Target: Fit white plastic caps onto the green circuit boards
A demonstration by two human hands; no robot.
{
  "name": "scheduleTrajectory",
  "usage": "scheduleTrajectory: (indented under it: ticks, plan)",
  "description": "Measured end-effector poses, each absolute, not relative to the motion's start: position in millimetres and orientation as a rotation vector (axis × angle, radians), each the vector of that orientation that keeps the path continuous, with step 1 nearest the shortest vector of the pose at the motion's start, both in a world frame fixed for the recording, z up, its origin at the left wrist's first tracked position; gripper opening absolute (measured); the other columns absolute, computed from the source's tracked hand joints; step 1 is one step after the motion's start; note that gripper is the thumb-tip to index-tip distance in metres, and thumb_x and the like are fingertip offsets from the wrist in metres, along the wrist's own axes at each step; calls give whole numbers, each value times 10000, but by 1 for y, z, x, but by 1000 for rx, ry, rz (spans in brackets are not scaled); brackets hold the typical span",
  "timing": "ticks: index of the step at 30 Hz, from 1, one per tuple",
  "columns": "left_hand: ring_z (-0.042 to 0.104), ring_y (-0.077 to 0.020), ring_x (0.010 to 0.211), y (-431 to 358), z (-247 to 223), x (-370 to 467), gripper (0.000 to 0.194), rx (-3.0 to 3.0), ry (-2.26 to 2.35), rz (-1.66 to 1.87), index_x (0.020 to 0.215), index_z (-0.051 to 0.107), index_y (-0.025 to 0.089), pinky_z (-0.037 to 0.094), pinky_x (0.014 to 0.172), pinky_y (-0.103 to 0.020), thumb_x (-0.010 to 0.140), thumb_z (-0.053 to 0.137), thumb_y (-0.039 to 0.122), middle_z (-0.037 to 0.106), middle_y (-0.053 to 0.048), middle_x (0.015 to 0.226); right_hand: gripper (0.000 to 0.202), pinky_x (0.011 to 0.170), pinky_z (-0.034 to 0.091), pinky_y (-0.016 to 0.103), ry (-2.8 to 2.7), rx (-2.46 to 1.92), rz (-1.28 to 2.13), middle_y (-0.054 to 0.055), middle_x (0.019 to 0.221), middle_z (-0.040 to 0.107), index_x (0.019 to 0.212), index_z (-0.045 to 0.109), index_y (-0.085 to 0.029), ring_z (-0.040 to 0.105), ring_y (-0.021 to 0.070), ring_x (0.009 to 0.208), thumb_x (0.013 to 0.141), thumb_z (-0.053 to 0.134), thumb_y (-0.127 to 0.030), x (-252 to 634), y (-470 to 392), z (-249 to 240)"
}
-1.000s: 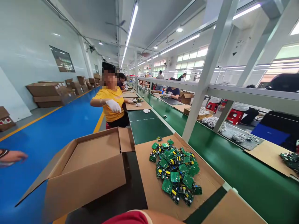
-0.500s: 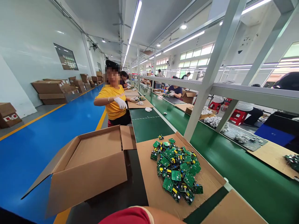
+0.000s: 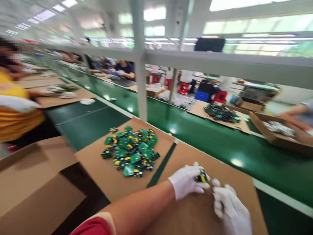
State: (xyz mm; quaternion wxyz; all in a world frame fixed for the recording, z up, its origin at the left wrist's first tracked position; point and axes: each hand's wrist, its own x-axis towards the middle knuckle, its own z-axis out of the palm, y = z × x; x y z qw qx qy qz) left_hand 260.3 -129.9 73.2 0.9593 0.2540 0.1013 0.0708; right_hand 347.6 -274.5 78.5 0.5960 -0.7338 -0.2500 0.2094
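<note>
My left hand [image 3: 188, 182], in a white glove, reaches over the cardboard sheet at the front. Its fingers are closed on a small circuit board [image 3: 202, 177] with a yellow part on it. Just to the right is my right hand [image 3: 232, 209], gloved too, with its fingers curled; whether anything is inside them is hidden. A gap separates the two hands. Left of them, a heap of green circuit boards [image 3: 133, 151] lies on another cardboard sheet [image 3: 95, 151].
An open cardboard box [image 3: 44, 192] stands at the lower left, near a person in yellow [image 3: 14, 111]. Behind the boards runs a green conveyor belt [image 3: 195, 137], with a metal post [image 3: 140, 71] beside it. Across the belt are more boards [image 3: 221, 112] and a carton [image 3: 281, 133].
My view has swung right and down, blurring the surroundings. Both my gloved hands have come into sight, the left one with a circuit board. The heap now appears further left.
</note>
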Motion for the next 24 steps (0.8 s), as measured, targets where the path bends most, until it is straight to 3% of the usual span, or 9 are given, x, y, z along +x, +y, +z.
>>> scheduleTrajectory:
  ticks: [3,5,8,14,17,21,24]
  plan:
    - [612,-123,705,-127,75,262,359,488,274,62,1034,572,172,433,554,-197,779,618,421,588,-88,1042,244,539,464,250,-597,-1623,432,-12,613,549,868,669,-183,496,101,538,810,592,-408,351,-273,82]
    - [618,-139,774,-127,76,261,371,513,273,51,1069,566,179,446,599,-202,788,609,417,572,-96,1102,244,613,487,287,-628,-1570,417,13,740,604,950,668,-204,515,113,598,808,591,-387,353,-271,85]
    - [614,-144,842,-132,78,256,389,587,243,63,1104,567,188,452,666,-213,762,655,350,548,-100,1167,282,630,502,320,-629,-1583,413,43,886,642,1006,647,-211,524,114,596,772,636,-369,354,-271,87]
    - [584,-105,722,-137,86,257,545,909,291,128,1167,545,187,412,571,-210,646,703,190,562,-84,1108,246,640,520,343,-654,-1599,383,70,826,694,940,647,-176,534,115,534,812,588,-378,356,-275,88]
    - [568,-130,748,-139,84,258,505,1131,347,212,1113,562,167,416,568,-234,621,668,135,573,-85,1087,223,599,520,310,-681,-1578,389,65,856,691,922,654,-188,554,115,543,795,613,-366,352,-274,91]
    - [562,-158,838,-142,78,259,374,1225,312,291,1001,599,148,440,748,-288,634,665,124,622,-56,953,199,597,513,284,-820,-1682,402,14,689,643,925,664,-204,578,134,586,807,609,-354,346,-274,91]
    - [563,-193,947,-143,77,258,304,1249,317,356,1011,610,146,423,882,-337,722,643,233,636,-76,986,205,627,517,285,-892,-1795,320,25,734,658,934,670,-203,601,146,636,815,599,-353,345,-273,87]
